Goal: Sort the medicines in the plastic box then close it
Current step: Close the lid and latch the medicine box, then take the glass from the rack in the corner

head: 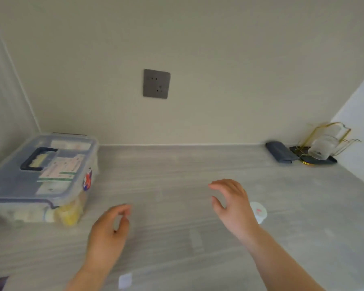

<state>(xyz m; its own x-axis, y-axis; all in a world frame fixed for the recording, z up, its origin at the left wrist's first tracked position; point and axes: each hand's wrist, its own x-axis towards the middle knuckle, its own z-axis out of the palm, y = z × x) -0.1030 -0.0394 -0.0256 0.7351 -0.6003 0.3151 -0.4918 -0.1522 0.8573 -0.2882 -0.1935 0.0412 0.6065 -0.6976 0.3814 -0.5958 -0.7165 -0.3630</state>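
Note:
The clear plastic box [13, 185] stands at the left of the grey counter with its lid on and a dark blue handle [37, 158] on top. Medicine packets and a yellow item show through its walls. My left hand [107, 234] hovers over the counter to the right of the box, fingers loosely curled and holding nothing. Further right, my right hand [233, 204] is raised, its fingers spread and empty. Just behind my right wrist, a small white cup-like container [260, 211] with a red mark sits on the counter.
A folded dark cloth [278, 153] and a gold wire rack holding a glass [324, 150] stand at the back right corner. A grey wall socket [156, 83] is on the wall. A small white scrap [125, 280] lies near the front edge.

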